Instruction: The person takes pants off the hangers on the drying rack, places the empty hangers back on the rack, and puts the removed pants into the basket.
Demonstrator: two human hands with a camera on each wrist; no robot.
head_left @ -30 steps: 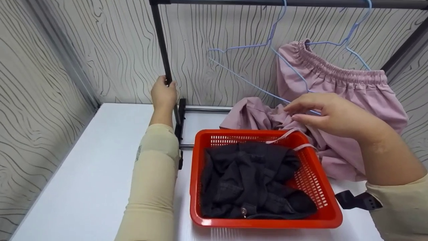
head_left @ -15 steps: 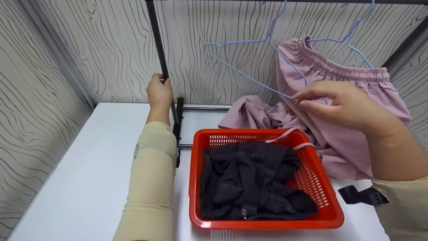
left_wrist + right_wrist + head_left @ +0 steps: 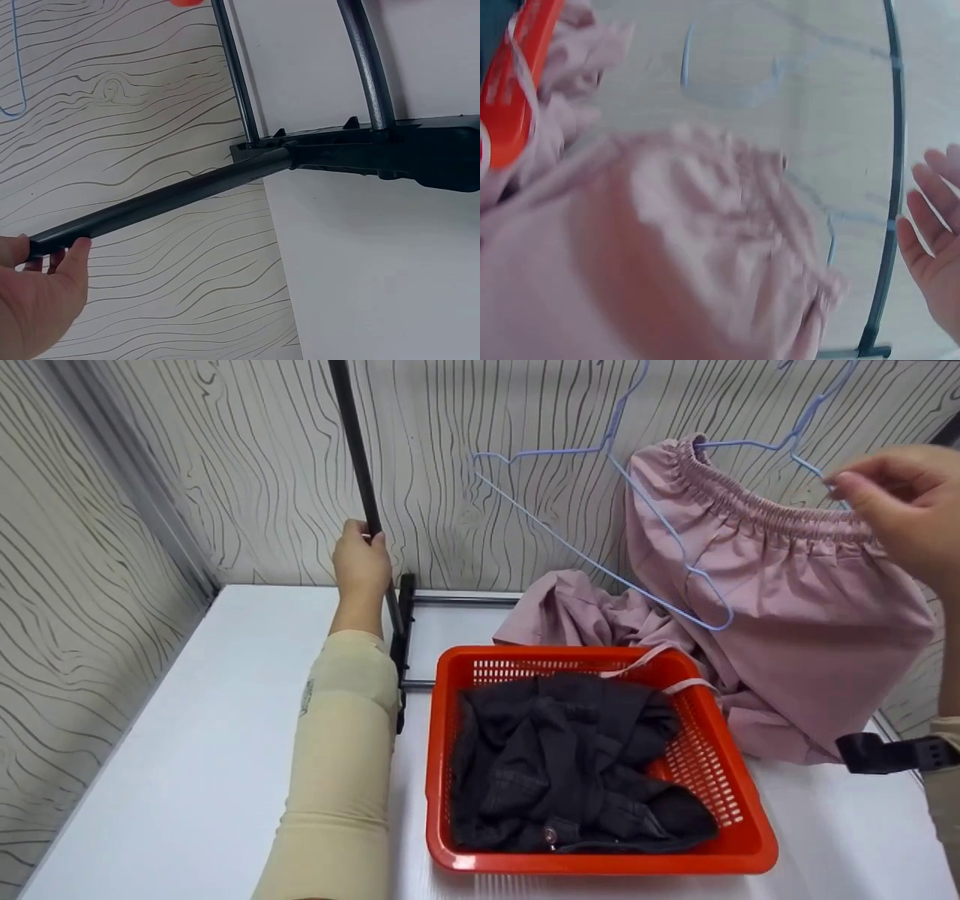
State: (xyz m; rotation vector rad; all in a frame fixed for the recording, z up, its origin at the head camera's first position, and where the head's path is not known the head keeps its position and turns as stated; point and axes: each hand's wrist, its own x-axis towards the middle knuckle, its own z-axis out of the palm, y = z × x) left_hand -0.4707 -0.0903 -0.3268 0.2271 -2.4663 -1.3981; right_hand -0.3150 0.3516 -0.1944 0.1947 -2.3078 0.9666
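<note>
My left hand (image 3: pixel 361 566) grips the upright black pole (image 3: pixel 354 435) of a clothes rack. In the left wrist view, the thumb and fingers of that left hand (image 3: pixel 45 300) wrap the pole (image 3: pixel 165 196). My right hand (image 3: pixel 915 506) is beside the right arm of a blue hanger (image 3: pixel 808 414) that carries a pink garment (image 3: pixel 810 585) with a gathered elastic waist. In the right wrist view, the right hand (image 3: pixel 937 247) has its fingers extended and apart, with nothing in them. A bare blue hanger (image 3: pixel 559 451) hangs to the left of the garment.
A red basket (image 3: pixel 600 864) stands in front on the white table (image 3: pixel 180 735), with dark clothing (image 3: pixel 562 765) inside. Pink drawstrings lie over its far rim. The garment's lower part is bunched behind the basket. A patterned wall (image 3: pixel 262 472) rises behind the rack.
My right hand has moved from the bare hanger's lower wire, up and right, to beside the garment's hanger. The left hand still holds the pole.
</note>
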